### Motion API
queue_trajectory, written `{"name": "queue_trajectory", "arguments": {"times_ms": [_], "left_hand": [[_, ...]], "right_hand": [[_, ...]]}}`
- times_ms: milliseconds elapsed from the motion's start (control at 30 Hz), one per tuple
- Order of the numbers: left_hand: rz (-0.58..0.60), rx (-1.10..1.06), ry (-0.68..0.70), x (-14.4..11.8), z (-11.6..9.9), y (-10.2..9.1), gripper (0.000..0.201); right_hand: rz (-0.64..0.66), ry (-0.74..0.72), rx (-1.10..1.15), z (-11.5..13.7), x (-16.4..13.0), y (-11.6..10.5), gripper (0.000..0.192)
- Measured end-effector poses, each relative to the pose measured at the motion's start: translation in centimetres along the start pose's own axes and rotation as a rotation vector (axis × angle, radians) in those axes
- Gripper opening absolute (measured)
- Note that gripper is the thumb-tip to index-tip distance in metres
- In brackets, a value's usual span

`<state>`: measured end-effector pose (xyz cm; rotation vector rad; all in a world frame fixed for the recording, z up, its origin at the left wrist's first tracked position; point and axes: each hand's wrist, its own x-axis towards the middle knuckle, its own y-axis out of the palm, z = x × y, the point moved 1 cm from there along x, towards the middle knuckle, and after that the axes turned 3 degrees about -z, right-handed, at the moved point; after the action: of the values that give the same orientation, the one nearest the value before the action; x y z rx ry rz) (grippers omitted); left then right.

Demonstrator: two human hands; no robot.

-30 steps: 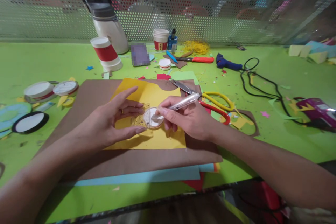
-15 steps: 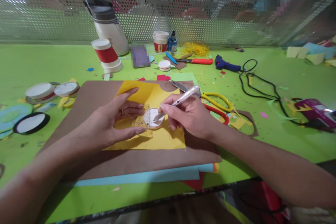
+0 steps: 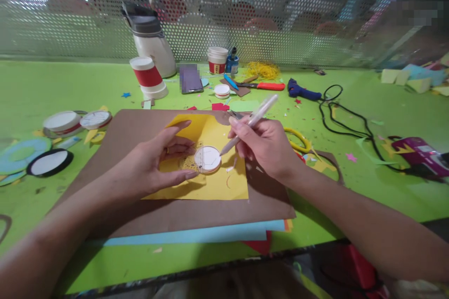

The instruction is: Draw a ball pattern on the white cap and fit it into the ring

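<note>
Head view: a round white lid (image 3: 208, 159) is pressed on yellow paper (image 3: 206, 182) by the left hand (image 3: 154, 163), fingers spread. A clear pen (image 3: 249, 123) is pinched in the right hand (image 3: 268, 147), tip beside the lid.

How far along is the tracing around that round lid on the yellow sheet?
Set up: the yellow paper lies on brown card, with the round lid on it. In hand: the left hand steadies a clear ruler against the lid; the right hand puts a pen tip at its right edge. No full outline shows, and the scissors lie idle.
</note>
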<state>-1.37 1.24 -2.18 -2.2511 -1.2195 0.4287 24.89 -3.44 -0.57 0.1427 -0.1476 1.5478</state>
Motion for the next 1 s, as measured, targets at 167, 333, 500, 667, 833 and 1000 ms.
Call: {"name": "queue_trajectory", "arguments": {"times_ms": [167,333,500,667,833,1000], "left_hand": [[0.001,-0.001,0.005,0.2,-0.1,0.3,0.104],[0.001,0.0,0.023,0.1,-0.1,0.4,0.103],[0.009,0.005,0.068,0.0,0.3,0.3,0.106],[0.01,-0.006,0.07,0.0,0.3,0.3,0.107],[0.005,-0.001,0.078,-0.1,0.1,0.3,0.103],[-0.014,0.022,0.119,0.1,1.0,0.2,0.099]], "right_hand": [[-0.031,-0.07,0.002,-0.7,0.2,-0.1,0.044],[-0.008,-0.082,-0.076,-1.2,0.2,-0.2,0.036],[-0.024,-0.08,-0.176,-0.9,-0.2,-0.1,0.043],[-0.036,-0.019,-0.125,-1.1,-0.4,0.2,0.041],[-0.018,-0.038,-0.082,-0.9,0.1,-0.2,0.045],[-0.007,-0.073,-0.091,3.2,-1.3,-1.1,0.034]]}}
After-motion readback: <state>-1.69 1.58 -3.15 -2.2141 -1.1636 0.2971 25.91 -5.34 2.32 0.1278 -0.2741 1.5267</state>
